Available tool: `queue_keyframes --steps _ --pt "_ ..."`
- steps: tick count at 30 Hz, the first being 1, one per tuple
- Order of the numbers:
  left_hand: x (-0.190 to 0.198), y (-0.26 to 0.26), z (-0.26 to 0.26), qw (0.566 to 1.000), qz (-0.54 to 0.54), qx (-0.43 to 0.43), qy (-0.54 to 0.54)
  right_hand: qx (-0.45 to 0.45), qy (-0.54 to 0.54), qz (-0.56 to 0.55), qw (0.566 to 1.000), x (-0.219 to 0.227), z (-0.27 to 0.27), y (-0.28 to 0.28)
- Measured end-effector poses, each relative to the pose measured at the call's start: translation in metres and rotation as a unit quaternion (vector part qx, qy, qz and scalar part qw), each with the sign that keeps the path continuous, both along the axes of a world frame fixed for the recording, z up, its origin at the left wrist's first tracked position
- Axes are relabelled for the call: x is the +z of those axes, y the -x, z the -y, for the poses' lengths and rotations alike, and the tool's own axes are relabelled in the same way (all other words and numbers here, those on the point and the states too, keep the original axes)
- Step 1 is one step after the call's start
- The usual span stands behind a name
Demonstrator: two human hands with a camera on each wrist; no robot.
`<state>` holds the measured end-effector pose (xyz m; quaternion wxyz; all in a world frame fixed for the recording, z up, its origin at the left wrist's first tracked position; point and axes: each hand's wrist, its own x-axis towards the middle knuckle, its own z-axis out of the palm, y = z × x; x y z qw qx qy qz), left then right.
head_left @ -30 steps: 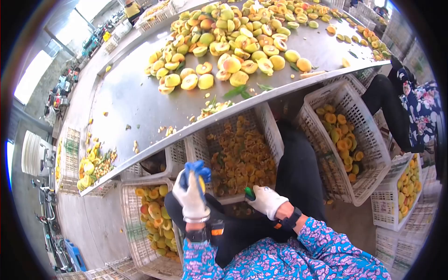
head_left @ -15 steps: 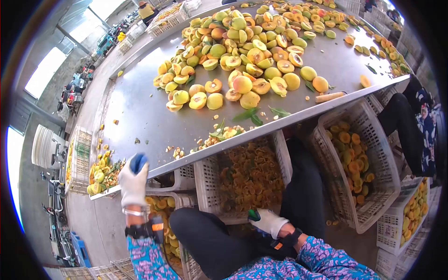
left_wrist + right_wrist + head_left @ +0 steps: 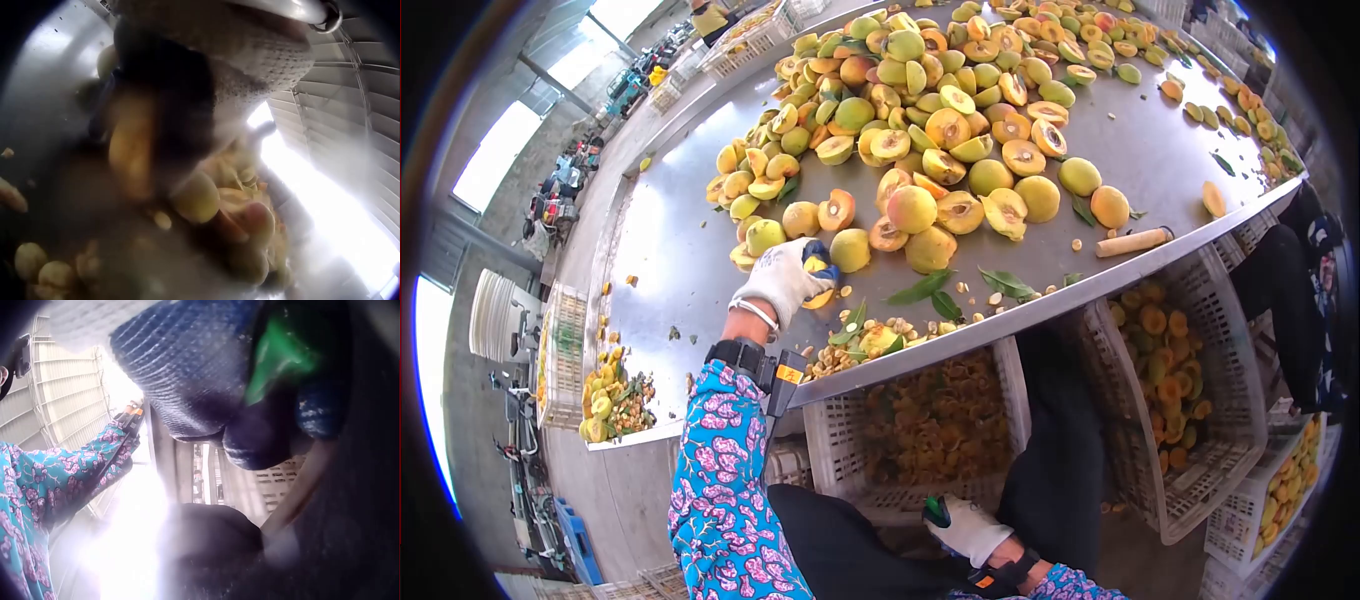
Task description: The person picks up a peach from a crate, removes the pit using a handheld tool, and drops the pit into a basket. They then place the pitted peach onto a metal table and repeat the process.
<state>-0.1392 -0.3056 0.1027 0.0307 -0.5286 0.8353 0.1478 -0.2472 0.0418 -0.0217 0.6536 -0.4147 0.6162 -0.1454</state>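
Observation:
My left hand [image 3: 778, 280], in a white glove with blue fingers, reaches over the metal table [image 3: 680, 210] at the front of a peach pile [image 3: 940, 130]. It grips a yellow-orange peach half [image 3: 130, 150], blurred in the left wrist view. Whole and halved peaches lie just beyond its fingers. Low by the knee, my right hand [image 3: 968, 530] is gloved the same way. Its fingers curl round a shiny green object [image 3: 281, 359]; most of it is hidden, and I cannot tell its kind.
Pits and scraps [image 3: 870, 340] lie along the table's near edge, with a wooden stick [image 3: 1135, 242] farther right. Below stands a crate of peach pieces [image 3: 855, 450]. Another crate [image 3: 1190, 500] holding peach halves is at the right, near another person's leg [image 3: 1270, 290].
My left hand swung left to the table's edge, then forward and right onto the tabletop by the pile, where it now grips a peach half. My right hand stayed low with the green object.

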Motion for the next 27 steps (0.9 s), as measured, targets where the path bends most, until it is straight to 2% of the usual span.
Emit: queue_keyframes --steps 2,3,4,5,6,7,9,11,12,13,15,17,18,19,21,22,25,26,27 --pt "-0.01 -0.014 -0.012 0.995 -0.076 0.054 0.02 0.008 -0.016 0.001 1.0 -0.001 -0.002 -0.001" --pt "-0.027 -0.028 -0.009 0.988 -0.126 0.08 0.031 -0.005 0.032 -0.032 0.999 -0.011 -0.006 -0.004" --pt "-0.034 -0.038 -0.012 0.954 -0.269 0.127 -0.035 -0.017 0.079 -0.063 0.995 -0.025 -0.012 -0.008" --pt "-0.04 -0.051 -0.017 0.893 -0.403 0.172 -0.101 -0.028 0.125 -0.091 0.988 -0.036 -0.022 -0.013" --pt "-0.033 -0.058 -0.034 0.795 -0.569 0.156 -0.14 -0.058 0.124 -0.107 0.985 -0.029 -0.021 -0.012" --pt "-0.006 -0.057 -0.066 0.729 -0.619 0.225 -0.184 -0.066 0.1 -0.078 0.99 -0.011 -0.015 -0.009" --pt "-0.007 -0.082 -0.102 0.569 -0.757 0.192 -0.258 -0.089 0.116 -0.078 0.986 -0.012 -0.015 -0.011" --pt "-0.005 -0.088 -0.153 0.407 -0.839 0.208 -0.295 -0.08 0.05 -0.055 0.994 0.015 -0.006 -0.01" --pt "-0.008 -0.09 -0.177 0.343 -0.856 0.235 -0.306 -0.1 0.1 -0.07 0.987 0.011 -0.007 -0.014" --pt "-0.013 -0.091 -0.197 0.295 -0.863 0.26 -0.317 -0.121 0.146 -0.085 0.978 0.008 -0.012 -0.019" --pt "-0.022 -0.097 -0.231 0.231 -0.85 0.291 -0.373 -0.112 0.218 -0.083 0.966 0.015 -0.011 -0.025" --pt "-0.037 -0.1 -0.252 0.261 -0.836 0.288 -0.386 -0.096 0.261 -0.07 0.958 0.056 -0.006 -0.033" --pt "-0.045 -0.102 -0.263 0.276 -0.829 0.286 -0.393 -0.081 0.248 -0.062 0.963 0.081 -0.004 -0.039" --pt "-0.047 -0.101 -0.271 0.312 -0.819 0.308 -0.37 -0.066 0.208 -0.042 0.975 0.1 -0.001 -0.047" --pt "-0.053 -0.105 -0.28 0.349 -0.82 0.291 -0.349 0.017 0.284 -0.104 0.953 0.097 -0.002 -0.063" --pt "-0.055 -0.106 -0.283 0.367 -0.821 0.28 -0.336 0.026 0.312 -0.107 0.944 0.094 -0.003 -0.071" --pt "-0.056 -0.109 -0.29 0.431 -0.808 0.262 -0.306 0.056 0.304 -0.146 0.94 0.095 -0.005 -0.088" --pt "-0.055 -0.109 -0.291 0.425 -0.81 0.267 -0.305 0.065 0.296 -0.146 0.942 0.093 -0.005 -0.091" --pt "-0.056 -0.111 -0.292 0.437 -0.805 0.269 -0.298 0.073 0.289 -0.147 0.943 0.09 -0.005 -0.093"
